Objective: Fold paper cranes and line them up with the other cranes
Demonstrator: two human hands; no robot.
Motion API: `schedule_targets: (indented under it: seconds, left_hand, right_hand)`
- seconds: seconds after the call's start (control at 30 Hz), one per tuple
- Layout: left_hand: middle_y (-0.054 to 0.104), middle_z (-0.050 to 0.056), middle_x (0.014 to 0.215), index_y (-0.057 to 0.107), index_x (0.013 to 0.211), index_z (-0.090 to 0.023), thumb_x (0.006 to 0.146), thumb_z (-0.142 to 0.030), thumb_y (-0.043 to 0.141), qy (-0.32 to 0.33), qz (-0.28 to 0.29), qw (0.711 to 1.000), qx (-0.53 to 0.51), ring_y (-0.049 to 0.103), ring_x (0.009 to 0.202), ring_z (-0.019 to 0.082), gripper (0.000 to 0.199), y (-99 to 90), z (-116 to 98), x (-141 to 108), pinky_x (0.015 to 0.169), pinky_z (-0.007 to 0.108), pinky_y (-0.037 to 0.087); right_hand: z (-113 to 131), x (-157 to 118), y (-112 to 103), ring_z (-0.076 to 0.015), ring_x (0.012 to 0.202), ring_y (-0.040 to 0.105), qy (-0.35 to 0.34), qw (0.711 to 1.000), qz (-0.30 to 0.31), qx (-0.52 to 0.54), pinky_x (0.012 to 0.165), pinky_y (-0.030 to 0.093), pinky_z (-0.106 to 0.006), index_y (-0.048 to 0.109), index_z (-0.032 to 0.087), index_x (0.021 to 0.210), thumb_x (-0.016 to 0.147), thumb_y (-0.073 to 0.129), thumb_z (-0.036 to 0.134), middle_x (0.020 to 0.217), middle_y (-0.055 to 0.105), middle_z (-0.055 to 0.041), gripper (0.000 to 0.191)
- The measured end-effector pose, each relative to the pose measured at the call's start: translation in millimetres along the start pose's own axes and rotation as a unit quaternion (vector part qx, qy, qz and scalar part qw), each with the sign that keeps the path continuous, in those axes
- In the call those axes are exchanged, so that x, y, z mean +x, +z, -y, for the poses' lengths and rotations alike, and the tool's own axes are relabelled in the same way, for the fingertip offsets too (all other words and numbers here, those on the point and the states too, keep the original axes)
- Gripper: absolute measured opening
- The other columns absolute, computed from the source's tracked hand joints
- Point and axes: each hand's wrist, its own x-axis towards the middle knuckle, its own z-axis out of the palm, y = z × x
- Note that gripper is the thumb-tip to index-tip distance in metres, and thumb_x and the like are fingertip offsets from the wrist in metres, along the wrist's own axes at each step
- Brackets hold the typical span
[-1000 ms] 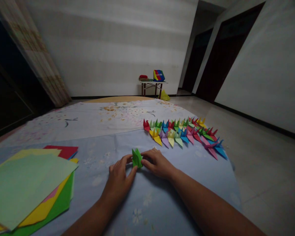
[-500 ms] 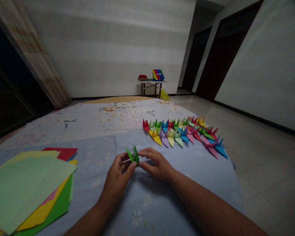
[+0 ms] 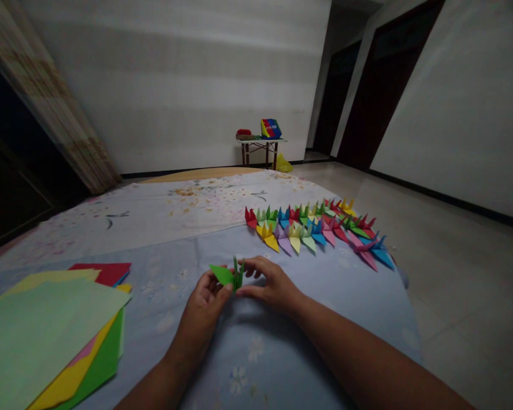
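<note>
A green folded paper crane (image 3: 236,275) is held just above the blue cloth at the middle of the view, one flat wing spread out to the left. My left hand (image 3: 208,296) pinches it from the left, thumb near its base. On the other side, my right hand (image 3: 270,285) has its thumb and fingers at the crane's right edge, closed round it. Rows of folded cranes in several colours stand beyond, among them a yellow crane (image 3: 268,237), a purple crane (image 3: 284,239) and a pink crane (image 3: 366,251).
A stack of coloured paper sheets (image 3: 51,324) lies at the left on the blue cloth (image 3: 175,336). A white floral cloth (image 3: 154,210) covers the far part of the table. A small table (image 3: 260,141) with a colourful box stands by the wall.
The green crane has turned between my hands, and its left wing now shows broad and flat. The whole view has shifted slightly.
</note>
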Motion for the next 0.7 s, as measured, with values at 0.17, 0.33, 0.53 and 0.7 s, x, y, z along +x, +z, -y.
schedule_targets:
  seconds: [0.17,0.33,0.53,0.7]
  left_hand:
    - [0.064,0.008,0.110,0.056,0.103,-0.017,0.073,-0.029,0.062,0.011,0.017,0.998,0.054,0.057,0.105,0.023,0.033,0.0,-1.8,-0.9,0.091,0.032,0.041]
    - [0.064,0.006,0.110,0.058,0.109,-0.018,0.078,-0.031,0.056,0.041,0.032,0.989,0.135,0.056,0.104,0.022,0.033,-3.6,-3.4,-1.9,0.089,0.030,0.042]
    - [0.066,0.006,0.105,0.059,0.107,-0.017,0.078,-0.033,0.056,0.033,0.019,0.988,0.147,0.059,0.099,0.022,0.034,-2.1,-6.0,-3.3,0.086,0.029,0.044]
    - [0.067,0.005,0.101,0.059,0.104,-0.017,0.076,-0.034,0.058,0.023,0.015,0.991,0.132,0.061,0.092,0.021,0.033,-1.2,-7.2,-2.7,0.082,0.028,0.046]
  right_hand:
    - [5.1,0.5,0.5,-0.0132,0.073,0.057,0.014,0.999,-0.021,0.024,0.065,0.045,-0.026,0.052,0.020,0.111,0.062,0.075,0.036,0.088,0.063,-0.0036,0.056]
    - [6.9,0.7,0.3,-0.0133,0.073,0.057,0.005,1.000,-0.024,0.010,0.065,0.045,-0.027,0.059,0.019,0.099,0.063,0.074,0.037,0.086,0.063,-0.0034,0.043]
    - [0.8,0.5,-0.8,-0.0124,0.073,0.056,-0.032,0.999,-0.010,0.009,0.068,0.046,-0.026,0.060,0.023,0.108,0.067,0.072,0.035,0.088,0.063,-0.0032,0.044]
    - [0.5,0.2,-0.7,-0.0126,0.074,0.057,-0.025,0.999,-0.013,0.018,0.068,0.047,-0.027,0.059,0.023,0.111,0.066,0.073,0.033,0.091,0.063,-0.0039,0.048]
